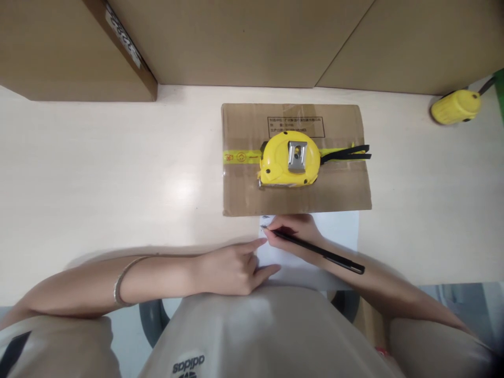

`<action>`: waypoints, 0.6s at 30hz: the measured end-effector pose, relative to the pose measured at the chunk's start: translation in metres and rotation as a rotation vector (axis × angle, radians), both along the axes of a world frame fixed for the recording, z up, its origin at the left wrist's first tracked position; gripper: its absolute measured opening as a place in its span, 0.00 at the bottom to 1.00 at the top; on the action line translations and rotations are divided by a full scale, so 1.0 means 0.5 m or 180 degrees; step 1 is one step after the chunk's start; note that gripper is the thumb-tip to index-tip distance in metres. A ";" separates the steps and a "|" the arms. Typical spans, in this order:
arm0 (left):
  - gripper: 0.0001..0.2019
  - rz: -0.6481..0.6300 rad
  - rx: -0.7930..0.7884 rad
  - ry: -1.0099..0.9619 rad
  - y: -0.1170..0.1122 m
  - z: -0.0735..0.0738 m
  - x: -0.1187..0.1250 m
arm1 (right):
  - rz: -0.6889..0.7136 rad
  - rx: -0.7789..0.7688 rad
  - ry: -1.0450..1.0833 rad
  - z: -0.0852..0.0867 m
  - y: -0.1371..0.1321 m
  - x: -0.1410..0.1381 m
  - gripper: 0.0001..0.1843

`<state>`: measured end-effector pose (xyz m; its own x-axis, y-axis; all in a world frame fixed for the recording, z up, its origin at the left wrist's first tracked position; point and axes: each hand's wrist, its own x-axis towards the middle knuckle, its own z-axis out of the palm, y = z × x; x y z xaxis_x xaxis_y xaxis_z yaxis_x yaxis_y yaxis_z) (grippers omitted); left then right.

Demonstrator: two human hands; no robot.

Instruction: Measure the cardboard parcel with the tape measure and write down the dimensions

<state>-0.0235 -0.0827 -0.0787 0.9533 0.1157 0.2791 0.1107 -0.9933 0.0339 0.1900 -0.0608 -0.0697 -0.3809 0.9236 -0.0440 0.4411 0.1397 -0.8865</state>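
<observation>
Near the front edge of the worktop (118, 184), a black pen (315, 248) is pinched in the right hand (302, 228), its tip at the left edge of the white paper (343, 226). The left hand (232, 268) is rested there, thumb and index finger spread. Beyond, 1 yellow tape measure (275, 157) is borne by a cardboard box (244, 194).

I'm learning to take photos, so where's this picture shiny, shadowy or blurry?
Head view: pale glare on the table, left of the cardboard box; head view: soft shadow along the left forearm; head view: small print on the box looks fuzzy, marks on the paper unreadable.
</observation>
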 end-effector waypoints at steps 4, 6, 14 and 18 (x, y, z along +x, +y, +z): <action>0.23 -0.0014 -0.0044 -0.0023 0.000 0.000 0.000 | -0.0031 -0.0009 -0.0011 -0.003 -0.002 0.000 0.09; 0.22 -0.0024 -0.0057 -0.0035 0.000 0.000 0.000 | -0.0026 -0.0004 0.0002 -0.005 -0.002 0.000 0.09; 0.23 -0.0009 -0.0010 -0.0026 -0.001 -0.002 0.000 | -0.0049 0.0007 0.0054 -0.017 -0.005 0.001 0.09; 0.22 -0.0016 -0.0024 -0.0033 0.000 -0.002 0.001 | -0.0040 -0.0009 0.0022 -0.013 -0.004 0.001 0.09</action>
<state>-0.0231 -0.0827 -0.0796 0.9509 0.1132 0.2881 0.1053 -0.9935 0.0426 0.1904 -0.0628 -0.0763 -0.3695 0.9282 -0.0440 0.4366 0.1316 -0.8899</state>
